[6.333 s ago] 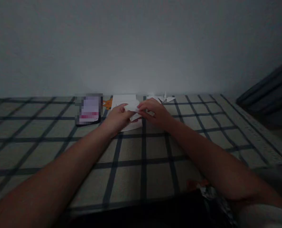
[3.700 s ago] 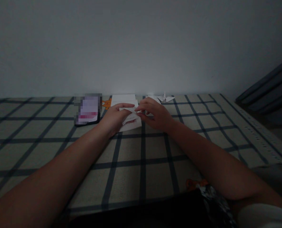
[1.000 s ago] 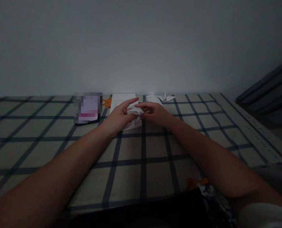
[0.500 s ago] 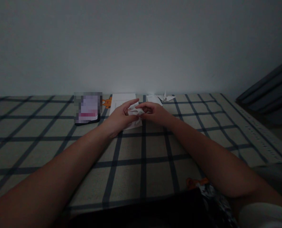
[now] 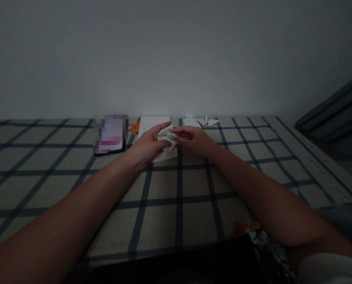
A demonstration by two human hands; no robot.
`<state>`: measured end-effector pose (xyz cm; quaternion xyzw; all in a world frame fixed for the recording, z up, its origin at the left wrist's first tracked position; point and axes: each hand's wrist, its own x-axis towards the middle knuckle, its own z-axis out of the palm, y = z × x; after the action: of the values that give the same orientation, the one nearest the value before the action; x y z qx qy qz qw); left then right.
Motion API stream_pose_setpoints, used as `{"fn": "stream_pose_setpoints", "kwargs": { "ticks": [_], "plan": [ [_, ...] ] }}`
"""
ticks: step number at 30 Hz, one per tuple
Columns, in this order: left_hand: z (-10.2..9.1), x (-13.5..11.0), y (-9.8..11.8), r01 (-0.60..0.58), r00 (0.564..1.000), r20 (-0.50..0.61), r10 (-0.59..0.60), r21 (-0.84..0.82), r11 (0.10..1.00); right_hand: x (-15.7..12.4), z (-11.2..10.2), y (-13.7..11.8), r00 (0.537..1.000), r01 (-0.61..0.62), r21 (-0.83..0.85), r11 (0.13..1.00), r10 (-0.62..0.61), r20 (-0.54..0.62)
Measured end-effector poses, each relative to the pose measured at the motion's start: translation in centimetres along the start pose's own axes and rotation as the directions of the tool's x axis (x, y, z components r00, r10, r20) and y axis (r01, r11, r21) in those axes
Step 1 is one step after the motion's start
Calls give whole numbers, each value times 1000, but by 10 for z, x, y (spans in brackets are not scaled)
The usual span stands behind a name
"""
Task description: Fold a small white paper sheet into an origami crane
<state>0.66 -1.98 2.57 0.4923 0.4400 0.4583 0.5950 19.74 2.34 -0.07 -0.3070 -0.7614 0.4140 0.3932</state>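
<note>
Between my hands is a small white piece of folded paper [image 5: 167, 136], creased in several places. My left hand [image 5: 148, 145] grips it from the left, thumb on the near side and fingers behind. My right hand [image 5: 193, 139] pinches its right edge with thumb and forefinger; the other fingers are curled. Under and behind my hands lie flat white sheets [image 5: 155, 121], partly covered by my left hand. Just beyond my right hand rests a folded paper crane [image 5: 206, 120] beside another white paper [image 5: 191, 122].
A phone-like device [image 5: 111, 136] with a lit, blurred screen lies left of my hands. An orange bear print [image 5: 133, 127] shows beside it. The checked cloth [image 5: 164, 213] covers the surface up to a plain wall [image 5: 176, 55]. Dark folded fabric [image 5: 336, 118] hangs at the right.
The folded paper has turned slightly and more of it shows between my fingers. My right hand has shifted a little, its fingers now pinching the paper's right edge.
</note>
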Motion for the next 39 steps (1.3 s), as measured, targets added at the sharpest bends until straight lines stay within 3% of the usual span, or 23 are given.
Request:
{"fn": "stream_pose_setpoints", "kwargs": {
  "ticks": [9, 16, 22, 27, 35, 39],
  "plan": [
    [3, 0, -5, -26, 1000, -18, 25, -6, 1000, 1, 0, -2, 999, 23, -92, 995, -27, -40],
    [3, 4, -9, 11, 1000, -20, -13, -118, 993, 0, 1, -3, 995, 36, -130, 991, -48, -90],
    [4, 3, -10, 4, 1000, 18, -2, -113, 994, 2, 1, 1, 993, 9, -17, 1000, -11, -115],
    [0, 5, -10, -24, 1000, 7, 25, -71, 997, 1, 4, 2, 999, -38, 193, 981, 38, 3],
    [4, 4, -11, -18, 992, 126, 31, -102, 995, 1, 3, -2, 999, -29, 216, 976, 24, 25],
    [7, 0, -8, -16, 994, 110, 24, -73, 997, 1, 5, -3, 1000, -22, 210, 977, 20, 11]
  ]
}}
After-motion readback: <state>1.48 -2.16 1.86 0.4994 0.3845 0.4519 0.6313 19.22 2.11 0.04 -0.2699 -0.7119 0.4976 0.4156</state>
